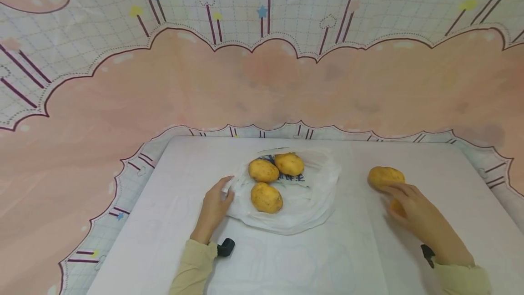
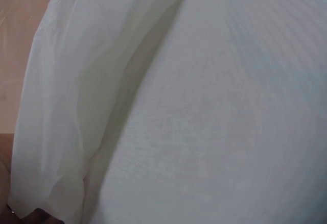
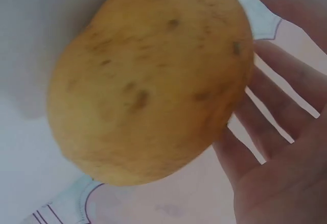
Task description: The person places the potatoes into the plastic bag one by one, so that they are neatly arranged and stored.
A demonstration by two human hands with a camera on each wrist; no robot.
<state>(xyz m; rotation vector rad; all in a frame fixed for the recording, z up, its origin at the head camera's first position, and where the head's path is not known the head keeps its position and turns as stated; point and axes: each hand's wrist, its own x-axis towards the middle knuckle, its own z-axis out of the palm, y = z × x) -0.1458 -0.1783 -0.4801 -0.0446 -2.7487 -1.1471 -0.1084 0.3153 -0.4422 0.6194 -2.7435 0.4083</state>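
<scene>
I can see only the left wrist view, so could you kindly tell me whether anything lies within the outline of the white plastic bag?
Observer: Yes, the head view shows three potatoes within the outline of the white plastic bag.
Operator: Thank you; and where is the right hand, please?
Observer: It is to the right of the bag, at another potato that lies outside it.
Operator: Could you also tell me how its fingers are held?
Observer: In the right wrist view they look mostly straight, with gaps between them and the thumb apart.
</scene>
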